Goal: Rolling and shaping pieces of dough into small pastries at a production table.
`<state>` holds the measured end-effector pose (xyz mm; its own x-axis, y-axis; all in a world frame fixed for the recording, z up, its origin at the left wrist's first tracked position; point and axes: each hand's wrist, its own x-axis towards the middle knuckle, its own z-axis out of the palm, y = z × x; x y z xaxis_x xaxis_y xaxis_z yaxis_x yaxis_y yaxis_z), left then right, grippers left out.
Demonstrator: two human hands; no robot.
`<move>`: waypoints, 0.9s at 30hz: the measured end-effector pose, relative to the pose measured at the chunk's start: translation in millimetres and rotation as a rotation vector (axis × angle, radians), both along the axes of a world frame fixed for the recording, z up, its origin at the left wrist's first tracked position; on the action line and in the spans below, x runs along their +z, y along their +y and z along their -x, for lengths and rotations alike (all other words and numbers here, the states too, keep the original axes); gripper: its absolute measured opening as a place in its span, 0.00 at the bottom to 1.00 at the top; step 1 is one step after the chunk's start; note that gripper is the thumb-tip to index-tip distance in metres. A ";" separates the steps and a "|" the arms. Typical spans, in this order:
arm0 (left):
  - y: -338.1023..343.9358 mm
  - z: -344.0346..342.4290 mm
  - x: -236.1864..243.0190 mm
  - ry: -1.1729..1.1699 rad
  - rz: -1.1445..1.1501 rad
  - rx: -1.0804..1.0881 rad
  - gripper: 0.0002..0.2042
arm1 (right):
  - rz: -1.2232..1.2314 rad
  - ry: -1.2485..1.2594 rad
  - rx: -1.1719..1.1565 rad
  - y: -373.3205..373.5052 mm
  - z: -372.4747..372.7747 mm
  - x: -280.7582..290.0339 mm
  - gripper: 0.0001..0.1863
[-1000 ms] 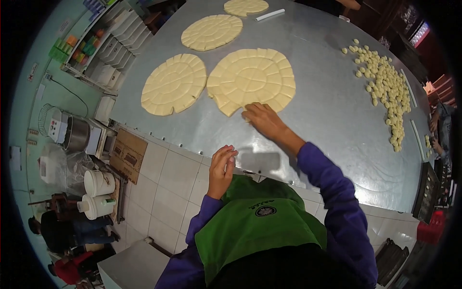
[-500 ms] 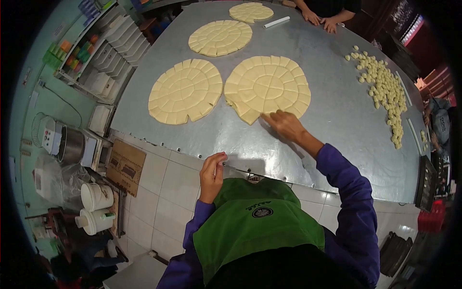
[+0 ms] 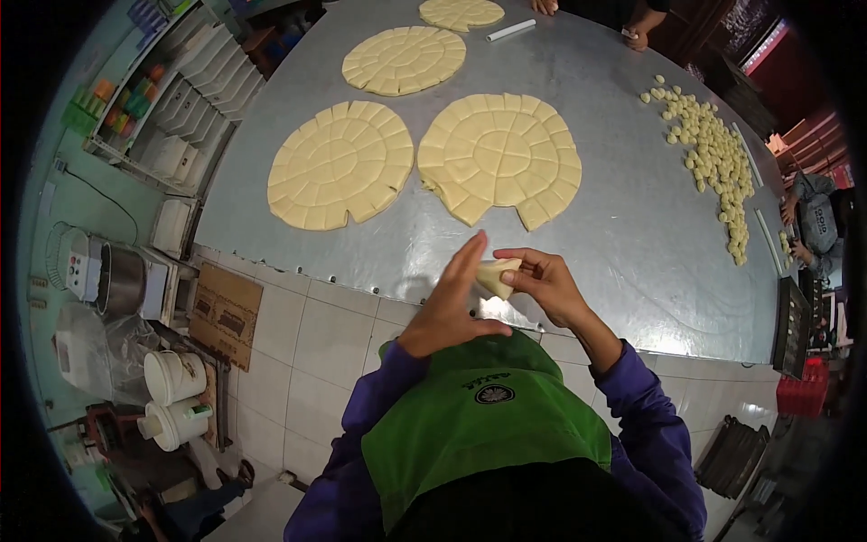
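Observation:
A small piece of pale dough is pinched in my right hand, over the table's near edge. My left hand is beside it, fingers stretched and thumb apart, facing the piece; whether it touches the dough I cannot tell. Just beyond lies a flat dough round, scored into several sections, with a gap in its near rim. To its left rests another scored round, notched at its near edge. Farther back are a third dough round and a fourth round.
The metal table carries many small dough balls at right, with white rods beside them. A white rolling pin lies at the back, near another person's hands. Another person works at the right. White buckets stand at left.
My right hand has come back from the round's near rim with a dough piece, leaving a gap there. The left hand has risen toward it and opened. The person opposite has moved their hands apart.

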<state>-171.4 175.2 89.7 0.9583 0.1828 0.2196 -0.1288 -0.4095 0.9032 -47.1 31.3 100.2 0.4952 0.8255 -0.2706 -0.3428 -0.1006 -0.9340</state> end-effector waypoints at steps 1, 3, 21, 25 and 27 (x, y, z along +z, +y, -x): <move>-4.6 -5.7 0.0 -0.059 -0.055 -0.028 0.41 | 0.001 -0.005 -0.005 3.1 4.1 0.9 0.17; -10.5 -11.1 -0.7 -0.102 -0.163 -0.065 0.43 | -0.130 -0.058 -0.043 5.3 15.3 1.8 0.15; -52.0 -26.3 -28.3 0.142 -0.136 -0.369 0.11 | 0.376 -1.259 0.118 -71.7 31.5 -6.8 0.27; -62.2 -35.6 -24.1 0.227 -0.081 -0.456 0.08 | 0.303 -1.099 0.179 -84.4 23.8 11.9 0.19; -67.4 -42.0 -12.4 0.364 0.061 -0.530 0.08 | 0.351 -1.194 0.164 -95.6 17.9 8.0 0.13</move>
